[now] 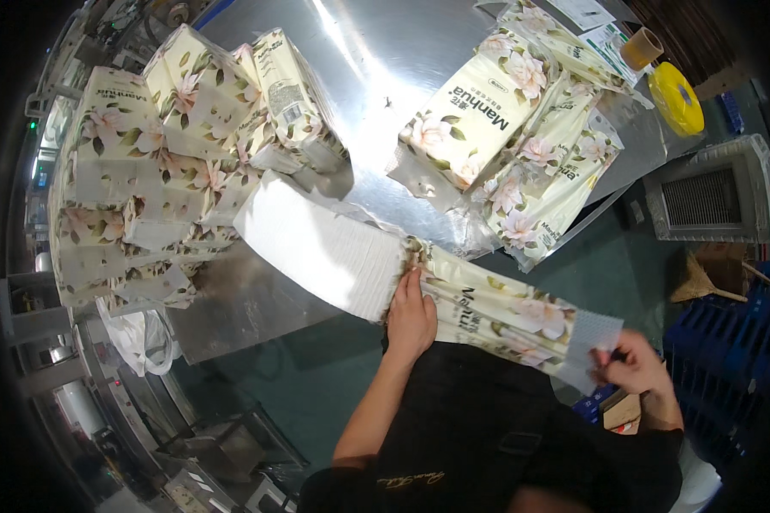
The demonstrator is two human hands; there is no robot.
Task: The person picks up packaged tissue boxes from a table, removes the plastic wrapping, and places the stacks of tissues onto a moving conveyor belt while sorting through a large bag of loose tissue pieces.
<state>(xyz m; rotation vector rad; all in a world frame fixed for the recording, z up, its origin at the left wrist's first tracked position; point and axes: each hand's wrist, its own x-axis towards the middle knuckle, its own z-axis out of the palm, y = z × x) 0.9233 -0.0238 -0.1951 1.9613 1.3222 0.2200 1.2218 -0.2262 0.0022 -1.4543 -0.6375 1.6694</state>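
Note:
A white stack of tissue paper (324,247) lies at the table's near edge, its right end at the mouth of a flower-printed plastic wrapper (487,308). My left hand (412,320) grips the wrapper's gathered mouth where it meets the stack. The wrapper stretches off to the right, in front of my body. Its clear, dotted tail end is pinched in my right hand (635,365), which is slightly blurred. Beyond the wrapper, a pile of flat printed bags (475,122) lies on the metal table (366,83). Wrapped tissue packs (122,128) are piled at the left.
A wrapped pack (289,90) stands behind the stack. At the table's far right are a roll of yellow tape (675,99) and a brown cardboard core (641,49). A white plastic bag (142,336) hangs at the left edge. A broom (702,282) is beyond the table, at right.

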